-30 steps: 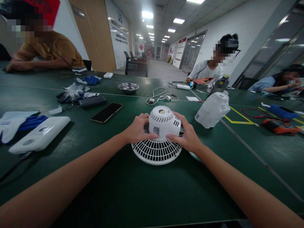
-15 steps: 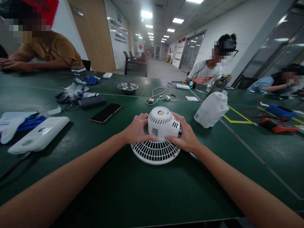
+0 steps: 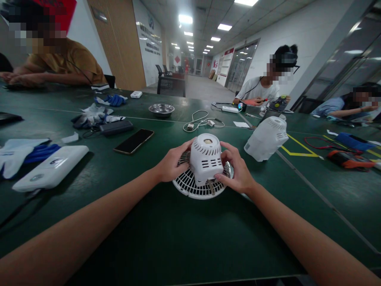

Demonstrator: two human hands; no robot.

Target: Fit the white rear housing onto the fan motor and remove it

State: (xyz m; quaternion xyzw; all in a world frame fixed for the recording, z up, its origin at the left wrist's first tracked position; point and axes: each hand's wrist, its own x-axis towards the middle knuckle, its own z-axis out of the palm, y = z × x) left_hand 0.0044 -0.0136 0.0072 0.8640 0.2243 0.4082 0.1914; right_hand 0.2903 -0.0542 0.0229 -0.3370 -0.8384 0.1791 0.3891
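A white fan head lies grille-down in front of me, its vented motor housing uppermost and the round grille beneath. My left hand is closed around the housing's left side, fingers behind and thumb in front over the grille. On the opposite side, my right hand grips the housing with its thumb near the lower front edge, beside a small metal bracket. The housing's slots face me. Parts of the fingers are hidden behind it.
A white plastic shell stands to the right. A phone, a white power bank, gloves, a metal bowl and a white cable lie around. A multimeter is far right. Other people sit across the table.
The fan head has turned in my hands: the label that faced me is out of sight, and the slots and bracket now face front. Both hands have shifted their hold.
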